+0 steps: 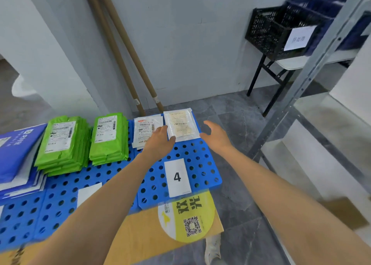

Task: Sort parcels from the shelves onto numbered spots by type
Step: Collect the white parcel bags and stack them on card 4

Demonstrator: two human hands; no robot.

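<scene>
The clear parcel (181,125) lies between your two hands, at the far right corner of the blue perforated board (200,164), beyond the label 4 (177,177). Your left hand (160,138) is on it, with fingers straight along its left edge and the thumb at the near-left corner; as far as I can tell it grips nothing. Your right hand (215,134) is spread, relaxed and empty, just beside the right edge, not touching. The parcel's long axis runs away from you, so your hands flank its long sides, and the left is nearer. The white parcel (146,128) sits against its left side, partly under your left fingers, so a leftward nudge would probably shift it. The nearer green stack (109,138) stands further left.
</scene>
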